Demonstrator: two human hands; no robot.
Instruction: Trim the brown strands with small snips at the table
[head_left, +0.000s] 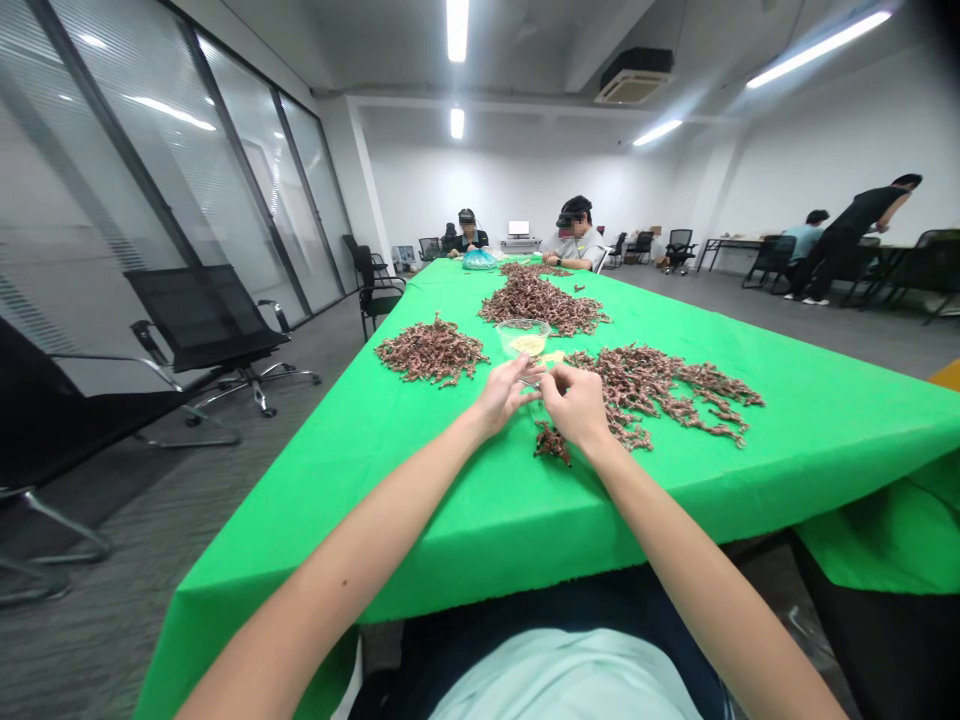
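Head view:
- Your left hand (499, 395) and right hand (577, 405) meet with fingers curled; you can't tell whether they grasp anything.
- A knobbly reddish-brown clump (552, 443) lies just below them, mid-way along the near edge of the green table (450, 520), short of a clear bowl (523, 338).

A pale mint shirt (562, 685) shows at the bottom of the view, edged by dark navy cloth (525, 610). The left forearm (337, 570) and right forearm (697, 570) are bare, like the left hand (502, 395) and right hand (577, 405).
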